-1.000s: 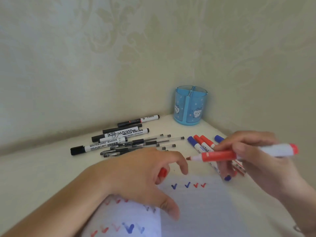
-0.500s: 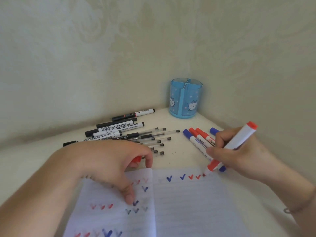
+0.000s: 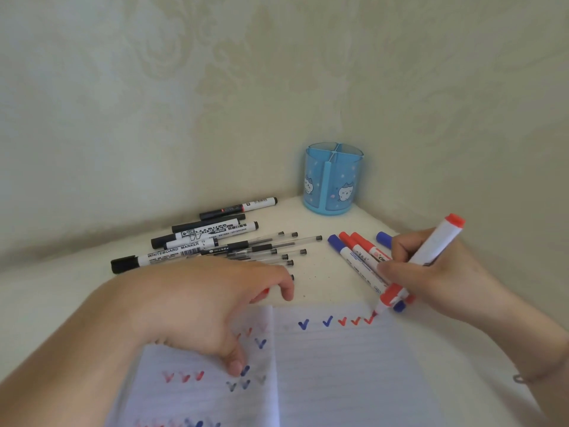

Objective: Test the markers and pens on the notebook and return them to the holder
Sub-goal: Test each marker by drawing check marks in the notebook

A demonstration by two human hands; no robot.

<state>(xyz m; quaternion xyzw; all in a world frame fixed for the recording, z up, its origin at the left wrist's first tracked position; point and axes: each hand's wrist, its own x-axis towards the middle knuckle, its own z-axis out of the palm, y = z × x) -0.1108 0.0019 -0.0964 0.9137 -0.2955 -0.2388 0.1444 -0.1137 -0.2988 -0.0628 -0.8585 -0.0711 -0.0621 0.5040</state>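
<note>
The right hand (image 3: 437, 272) pinches an uncapped red whiteboard marker with a white barrel (image 3: 426, 260), tip on the top edge of the open lined notebook (image 3: 338, 365), at the last of three red ticks. The left hand (image 3: 200, 303) rests on the notebook's left page, thumb pressed to the paper, fingers curled around a small red cap (image 3: 264, 291). The empty translucent blue plastic holder (image 3: 334, 179) stands in the table's far corner. Black markers (image 3: 197, 238), clear gel pens (image 3: 271, 249) and red and blue markers (image 3: 357, 254) lie between holder and notebook.
</note>
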